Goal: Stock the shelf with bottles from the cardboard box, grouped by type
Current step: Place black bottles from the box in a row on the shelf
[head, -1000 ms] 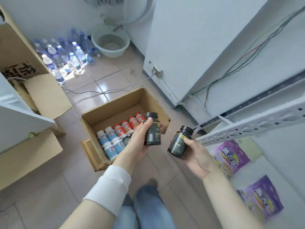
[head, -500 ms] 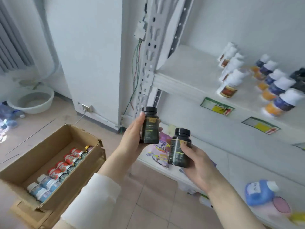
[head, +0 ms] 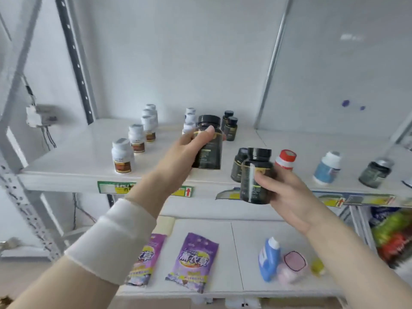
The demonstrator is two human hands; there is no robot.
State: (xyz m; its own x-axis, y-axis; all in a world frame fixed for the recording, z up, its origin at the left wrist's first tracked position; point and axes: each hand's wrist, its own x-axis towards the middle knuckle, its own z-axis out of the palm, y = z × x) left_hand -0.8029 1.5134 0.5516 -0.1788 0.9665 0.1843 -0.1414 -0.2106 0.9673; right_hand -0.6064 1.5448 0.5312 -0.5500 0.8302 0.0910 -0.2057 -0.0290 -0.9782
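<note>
Left hand [head: 189, 148] is gripping 1 dark bottle [head: 210, 152] over the shelf [head: 73, 161], right hand [head: 287, 192] is gripping a 2nd bottle [head: 254, 175] at its 4 o'clock.

Bottles [head: 136, 139] on upper shelf [head: 73, 157]; pouches [head: 192, 262], perhaps a jug [head: 268, 262], on lower shelf [head: 245, 237]

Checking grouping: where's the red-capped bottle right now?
Head view, upper shelf, right of centre: the red-capped bottle stands just right of the dark bottle held in the right hand, with a blue-labelled bottle further right.

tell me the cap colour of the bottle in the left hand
Black; the cap shows best in the head view.
</note>
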